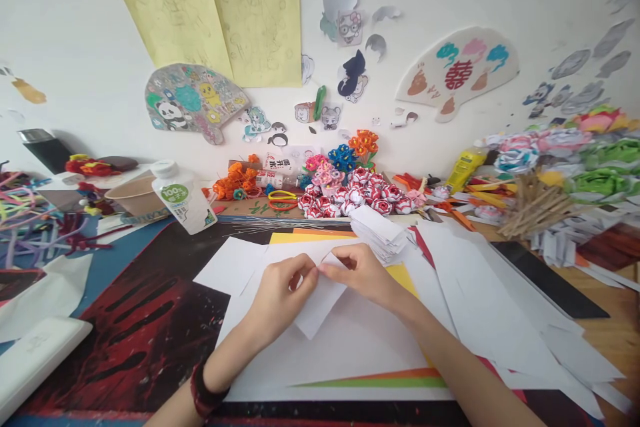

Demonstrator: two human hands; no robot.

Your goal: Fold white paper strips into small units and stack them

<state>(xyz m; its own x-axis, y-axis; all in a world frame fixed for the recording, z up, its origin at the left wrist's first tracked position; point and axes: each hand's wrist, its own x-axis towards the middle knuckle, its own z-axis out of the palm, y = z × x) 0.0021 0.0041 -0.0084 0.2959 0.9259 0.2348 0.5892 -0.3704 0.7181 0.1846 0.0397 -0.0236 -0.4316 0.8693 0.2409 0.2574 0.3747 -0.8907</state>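
A small sheet of white paper (320, 307) is pinched between my two hands over the middle of the table. My left hand (287, 290) closes thumb and fingers at the sheet's upper edge. Close beside it, my right hand (363, 272) grips the upper corner, where the paper looks folded or curled. Part of the sheet is hidden behind my fingers. Beneath lies a large white sheet (345, 367) on top of coloured paper. Left of my hands rests another white piece of paper (231, 265). A stack of small white papers (380, 233) stands just beyond my right hand.
More white sheets (493, 307) spread to the right beside a black strip (550, 280). A white bottle (183, 197) and a brown bowl (135, 197) stand at the back left. Red-and-white paper flowers (365, 193) line the wall. A white case (40, 360) lies front left.
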